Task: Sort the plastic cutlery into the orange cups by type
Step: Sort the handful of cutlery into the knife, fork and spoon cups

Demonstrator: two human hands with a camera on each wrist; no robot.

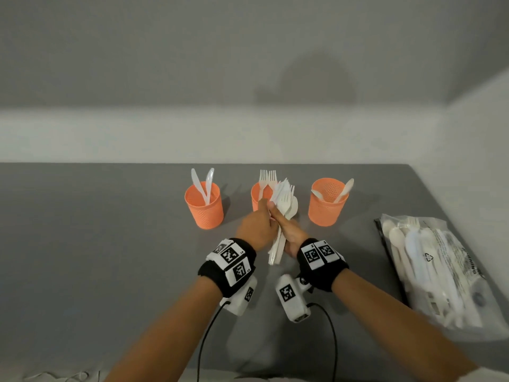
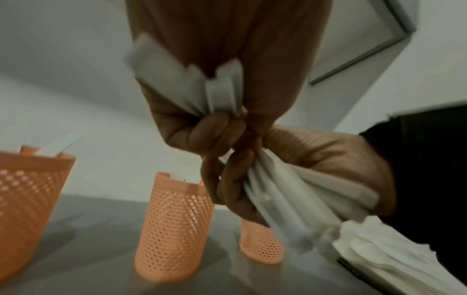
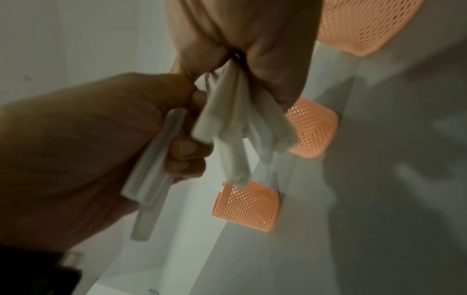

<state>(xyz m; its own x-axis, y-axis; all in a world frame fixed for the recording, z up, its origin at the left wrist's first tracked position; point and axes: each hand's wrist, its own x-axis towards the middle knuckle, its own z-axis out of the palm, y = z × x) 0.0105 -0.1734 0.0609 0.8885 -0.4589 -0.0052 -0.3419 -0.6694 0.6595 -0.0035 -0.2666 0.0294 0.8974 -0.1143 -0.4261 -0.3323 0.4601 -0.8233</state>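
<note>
Three orange mesh cups stand in a row: the left cup (image 1: 204, 208) holds knives, the middle cup (image 1: 259, 198) forks, the right cup (image 1: 327, 205) spoons. Just in front of the middle cup, my right hand (image 1: 293, 235) grips a mixed bundle of white plastic cutlery (image 1: 285, 201) by the handles, heads up. My left hand (image 1: 257, 224) presses against it from the left. In the right wrist view the left hand (image 3: 88, 149) holds a few white handles (image 3: 151, 171) of its own, beside the right hand's bundle (image 3: 240, 119). The types of those pieces are hidden.
A clear plastic bag (image 1: 429, 268) with more white cutlery lies on the grey table (image 1: 96, 244) at the right, near its edge. A white wall runs behind the cups. Cables trail from both wrist cameras toward the table's near edge.
</note>
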